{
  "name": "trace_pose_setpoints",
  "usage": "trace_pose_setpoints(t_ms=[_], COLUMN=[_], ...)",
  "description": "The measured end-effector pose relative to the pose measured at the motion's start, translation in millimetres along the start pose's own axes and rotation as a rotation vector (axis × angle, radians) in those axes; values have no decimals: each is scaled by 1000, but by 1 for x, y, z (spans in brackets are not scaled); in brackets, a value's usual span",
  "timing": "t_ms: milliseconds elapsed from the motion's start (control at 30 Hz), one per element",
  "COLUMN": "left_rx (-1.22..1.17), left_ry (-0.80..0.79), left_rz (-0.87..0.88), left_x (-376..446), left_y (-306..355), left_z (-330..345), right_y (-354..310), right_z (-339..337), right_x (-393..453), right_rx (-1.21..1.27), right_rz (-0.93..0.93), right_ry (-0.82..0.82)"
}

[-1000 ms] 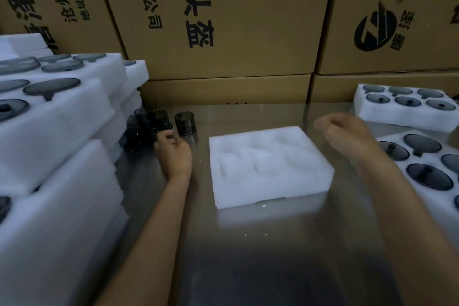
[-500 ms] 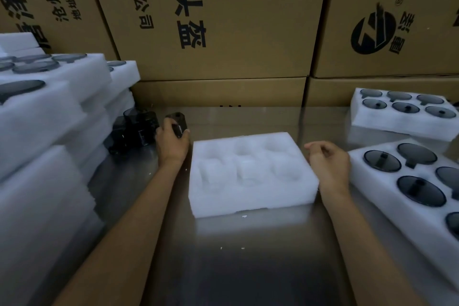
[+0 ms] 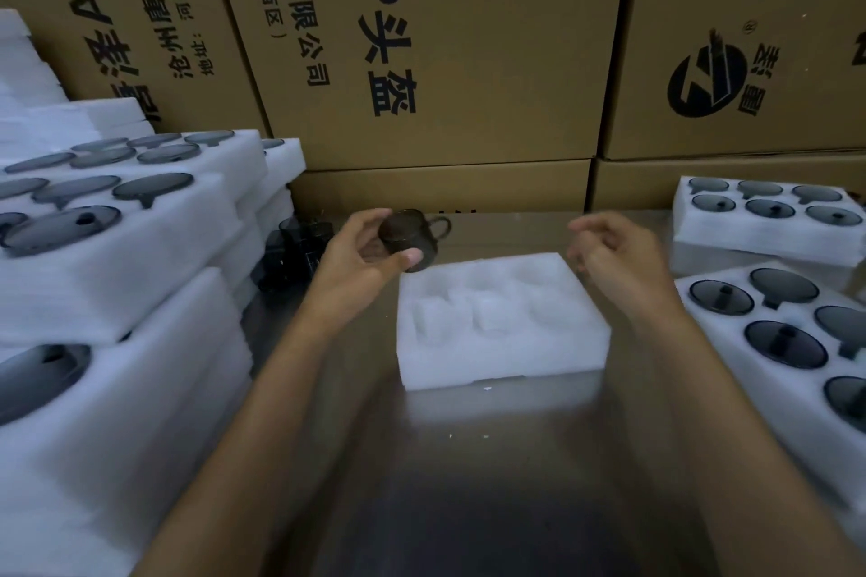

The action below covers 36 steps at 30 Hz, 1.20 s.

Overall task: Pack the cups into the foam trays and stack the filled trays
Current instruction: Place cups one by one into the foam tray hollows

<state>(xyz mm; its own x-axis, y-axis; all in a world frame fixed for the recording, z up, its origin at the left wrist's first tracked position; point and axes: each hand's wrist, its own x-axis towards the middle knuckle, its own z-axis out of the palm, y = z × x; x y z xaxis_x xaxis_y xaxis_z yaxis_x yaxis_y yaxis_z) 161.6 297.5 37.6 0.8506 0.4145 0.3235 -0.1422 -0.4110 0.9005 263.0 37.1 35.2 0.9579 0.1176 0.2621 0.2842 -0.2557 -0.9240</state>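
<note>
An empty white foam tray (image 3: 501, 356) with several hollow pockets lies in the middle of the glossy table. My left hand (image 3: 361, 255) grips a dark smoky glass cup (image 3: 407, 237) with a handle, lifted just above the tray's back left corner. Above the tray's back right corner hovers my right hand (image 3: 614, 251), fingers loosely curled, holding nothing. More dark cups (image 3: 300, 244) stand clustered on the table behind my left hand.
Tall stacks of filled foam trays (image 3: 117, 276) crowd the left side. Two filled trays (image 3: 768, 328) (image 3: 759, 225) lie at the right. Large cardboard boxes (image 3: 421, 61) wall off the back of the table.
My left hand has lifted a cup from the cluster and carried it right toward the tray. My right hand has risen off the tray's right edge.
</note>
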Motion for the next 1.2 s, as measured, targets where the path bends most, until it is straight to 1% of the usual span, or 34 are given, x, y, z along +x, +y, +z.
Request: trace_pose_setpoints(t_ms=[67,167,233,400,600,667,733,800,900,1000,1100,1200], left_rx=[11,41,45,30,14,11,6,31,95,102,62,46], left_ry=[-133,-325,-416,-489,-502,-489,-441,-400,-405,-401,-378,-398], left_rz=[22,20,23,7,-4,-6,-3,7,11,-26,-48,-50], left_x=[-13,-25,-28,-31,-25,-22,-16,-10,-7,-5,-2,-1], left_y=[19,35,40,38,33,34,33,31,20,8,-1,-6], left_z=[3,17,25,36,29,21,8,-5,-12,-7,-4,3], right_y=[-23,-43,-45,-36,-31,-33,-36,-38,-35,-27,-19,-11], right_z=[0,0,4,11,18,21,28,39,58,70,74,77], right_x=[-10,-26,-35,-39,-38,-38,-38,-42,-50,-54,-53,-51], right_rx=[2,-36,-49,-89,-78,-59,-13,8,-75,-215,-248,-320], right_rz=[-41,-9,-8,24,37,14,-34,-84,-139,-182,-177,-201], right_ry=[-168,-434,-499,-455,-458,-437,-421,-469,-559,-564,-565,-558])
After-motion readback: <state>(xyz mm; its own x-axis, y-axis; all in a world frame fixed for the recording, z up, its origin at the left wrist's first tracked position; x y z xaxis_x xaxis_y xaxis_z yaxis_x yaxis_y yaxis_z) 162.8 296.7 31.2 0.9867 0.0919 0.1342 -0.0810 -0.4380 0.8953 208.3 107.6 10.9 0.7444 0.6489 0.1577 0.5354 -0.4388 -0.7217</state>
